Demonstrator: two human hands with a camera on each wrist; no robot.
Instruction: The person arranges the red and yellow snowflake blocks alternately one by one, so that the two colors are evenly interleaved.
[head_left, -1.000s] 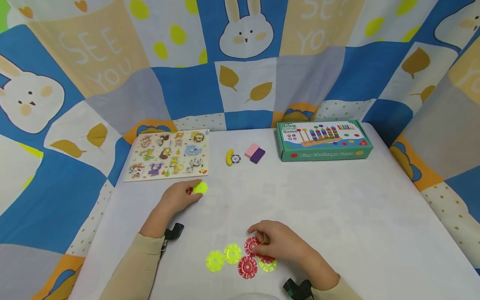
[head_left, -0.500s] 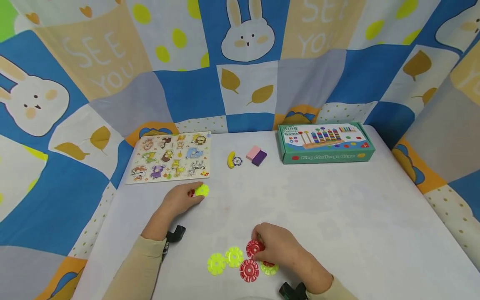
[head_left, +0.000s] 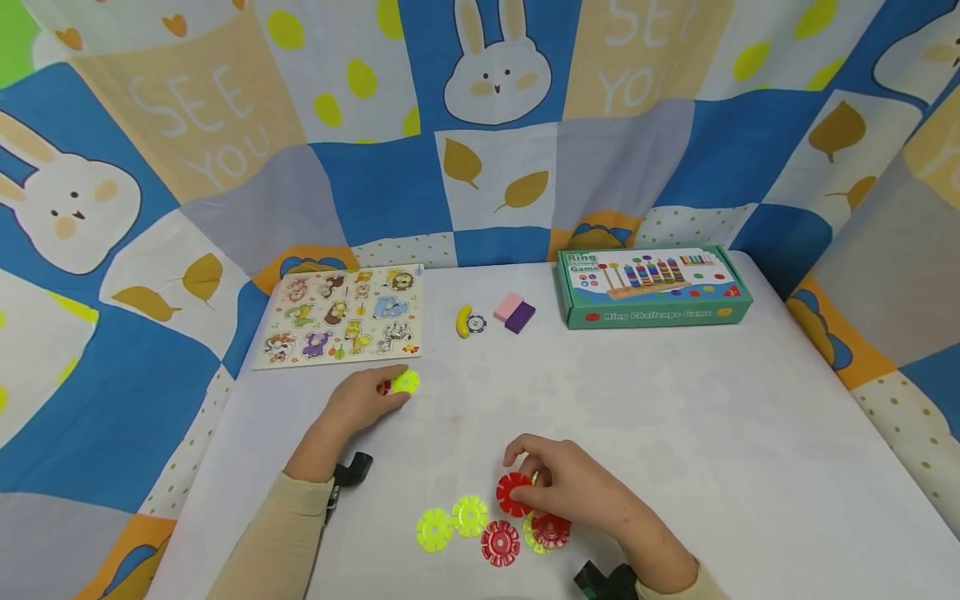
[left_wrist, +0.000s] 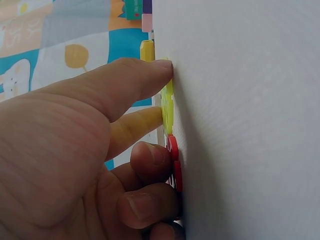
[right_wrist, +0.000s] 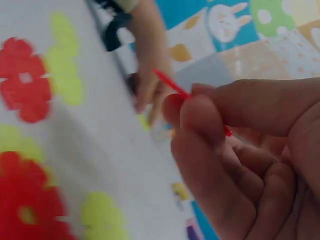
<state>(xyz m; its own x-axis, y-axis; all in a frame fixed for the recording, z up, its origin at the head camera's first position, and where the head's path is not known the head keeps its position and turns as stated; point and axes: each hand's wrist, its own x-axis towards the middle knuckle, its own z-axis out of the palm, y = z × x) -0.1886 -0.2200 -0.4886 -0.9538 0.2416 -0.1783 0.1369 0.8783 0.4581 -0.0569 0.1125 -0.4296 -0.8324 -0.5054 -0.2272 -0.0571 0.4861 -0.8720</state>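
In the head view my right hand [head_left: 573,483] is raised over several flower-shaped plastic discs. Its thumb and index finger pinch a red disc [head_left: 513,493], seen edge-on and off the table in the right wrist view. Below lie two yellow-green discs [head_left: 434,530], a red disc [head_left: 500,542], and another red disc [head_left: 552,530] overlapping a yellow-green one. My left hand [head_left: 363,402] rests farther back, thumb and index finger around a yellow-green disc [left_wrist: 168,117] flat on the table. Its other fingers curl at red discs [left_wrist: 177,172], partly hidden.
An animal puzzle board [head_left: 341,318] lies behind my left hand. Along the back are a yellow banana-shaped piece [head_left: 463,321], a small round chip [head_left: 477,323], pink and purple blocks [head_left: 519,317], and a green game box [head_left: 654,287]. Patterned cloth [head_left: 390,192] hangs behind the table.
My right hand dips toward the discs, then rises slightly with a red disc pinched in it, uncovering the overlapping red and yellow-green pair. The left hand stays put.
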